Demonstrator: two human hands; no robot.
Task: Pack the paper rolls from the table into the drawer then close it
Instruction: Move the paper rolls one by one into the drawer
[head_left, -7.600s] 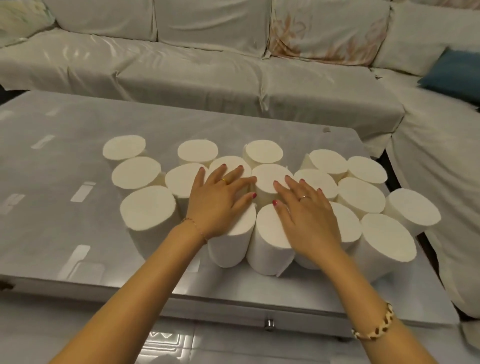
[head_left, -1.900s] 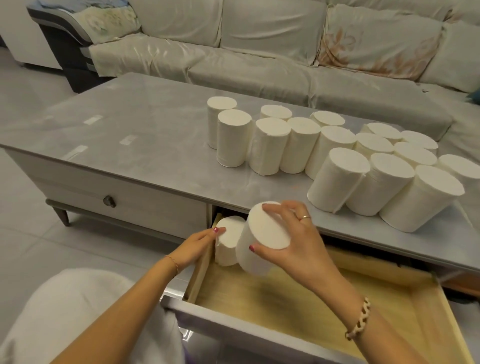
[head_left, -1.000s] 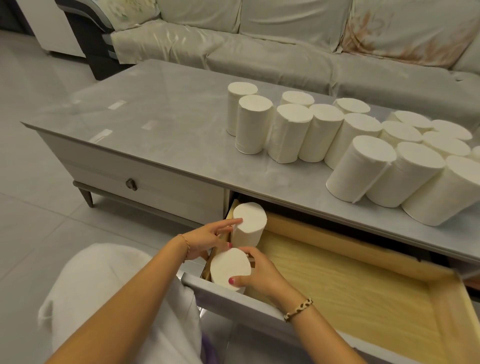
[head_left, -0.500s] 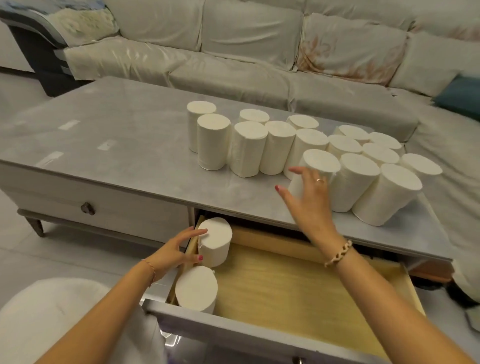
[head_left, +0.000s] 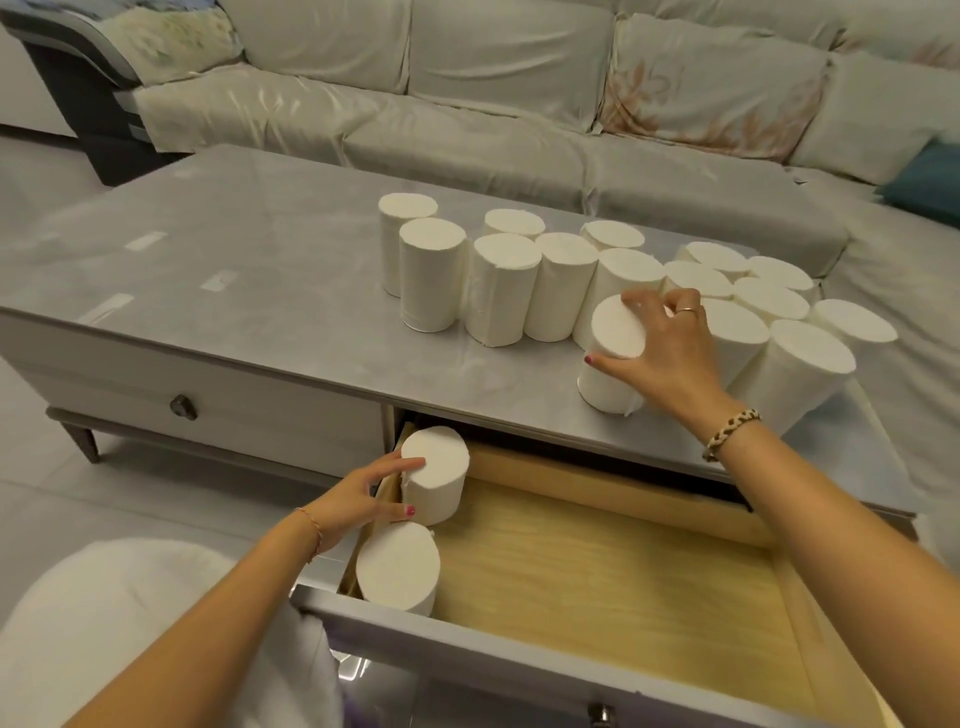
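Several white paper rolls (head_left: 498, 288) stand upright in a cluster on the grey table (head_left: 249, 270). My right hand (head_left: 662, 353) grips the top of the front roll (head_left: 610, 358) near the table's front edge; that roll leans toward me. Below, the wooden drawer (head_left: 623, 582) is pulled open. Two rolls stand at its left end, a far roll (head_left: 436, 475) and a near roll (head_left: 397, 569). My left hand (head_left: 358, 501) holds the far roll's side with fingers and thumb round it.
A closed second drawer with a dark knob (head_left: 183, 407) sits to the left. A covered sofa (head_left: 467, 104) runs behind the table, with a blue cushion (head_left: 930, 176) at right. White clothing on my lap (head_left: 130, 623) fills the lower left. Most of the drawer floor shows bare wood.
My right hand has closed on the front roll on the table and tipped it toward me. My left hand stays on the far roll in the drawer.
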